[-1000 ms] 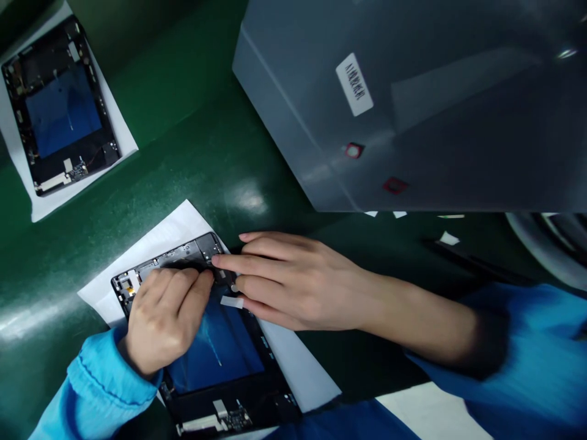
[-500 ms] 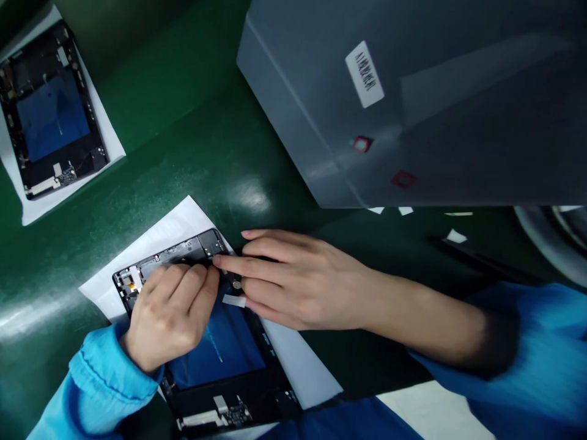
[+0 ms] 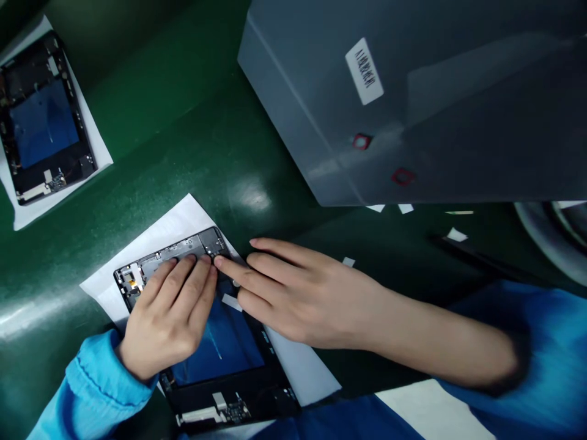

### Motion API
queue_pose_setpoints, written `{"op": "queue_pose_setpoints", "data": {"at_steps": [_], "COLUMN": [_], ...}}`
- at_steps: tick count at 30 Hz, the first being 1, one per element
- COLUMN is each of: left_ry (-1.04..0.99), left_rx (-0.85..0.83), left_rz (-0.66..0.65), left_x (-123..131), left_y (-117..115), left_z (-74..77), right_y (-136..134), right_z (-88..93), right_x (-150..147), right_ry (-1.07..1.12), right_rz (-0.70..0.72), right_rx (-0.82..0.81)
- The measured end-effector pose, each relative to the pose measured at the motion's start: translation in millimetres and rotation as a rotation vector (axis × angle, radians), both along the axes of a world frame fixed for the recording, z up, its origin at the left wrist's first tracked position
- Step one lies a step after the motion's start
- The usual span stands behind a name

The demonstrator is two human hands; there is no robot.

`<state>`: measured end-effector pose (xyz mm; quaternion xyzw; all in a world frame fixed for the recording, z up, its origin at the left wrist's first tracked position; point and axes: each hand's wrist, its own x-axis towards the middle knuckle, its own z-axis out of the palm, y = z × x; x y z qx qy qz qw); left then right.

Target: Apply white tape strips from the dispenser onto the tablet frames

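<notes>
In the head view, an opened tablet [image 3: 233, 391] with a blue panel and exposed circuit parts lies tilted on a white paper sheet [image 3: 302, 373]. My left hand [image 3: 172, 311] rests over its upper part, fingers bent and pressed together with the tips on the frame; anything under them is hidden. My right hand [image 3: 302, 290] reaches in from the right with its fingers spread. Its index fingertip touches the frame beside my left fingertips. A small white strip [image 3: 232, 302] sits by the lower fingertips of my right hand; whether they touch it is unclear.
A second opened tablet [image 3: 46, 122] lies on paper at the upper left. A large grey machine housing [image 3: 413, 104] with a white label takes up the upper right. White scraps [image 3: 457, 234] and a round grey object [image 3: 550, 244] are below it on the green tabletop [image 3: 183, 140].
My right hand has lowered and spread its fingers wider, uncovering a white scrap behind it. My left fingers have straightened slightly. The second tablet appears slightly farther left and lower.
</notes>
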<state>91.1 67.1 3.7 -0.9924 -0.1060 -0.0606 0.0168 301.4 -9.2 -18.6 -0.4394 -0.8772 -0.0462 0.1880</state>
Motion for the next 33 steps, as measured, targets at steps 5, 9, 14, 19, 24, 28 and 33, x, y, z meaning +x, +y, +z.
{"op": "queue_pose_setpoints", "data": {"at_steps": [5,9,14,19,24,28,33], "left_ry": [0.025,0.017,0.018,0.017,0.001,0.002,0.013], "left_rx": [0.022,0.043,0.050,0.023,0.005,0.001,0.006], "left_rz": [0.001,0.019,0.032,0.030,0.038,0.042,0.044], "left_x": [-5,-2,-1,-3,-4,-3,-3], "left_y": [-5,-5,-6,-4,-3,-3,-4], "left_z": [-0.3,0.2,0.2,-0.1,-0.9,-1.7,-0.8], "right_y": [0,0,2,2,0,-2,-5], "right_z": [-1.0,-2.6,-3.7,-4.7,-4.6,0.3,6.3], "right_x": [1,2,1,2,5,2,-8], "right_ry": [0.030,0.081,0.108,0.117,0.087,0.045,-0.034], "right_rz": [-0.005,-0.004,-0.003,0.017,0.044,0.043,0.006], "right_rx": [-0.016,-0.023,-0.033,-0.008,0.004,0.000,-0.002]}}
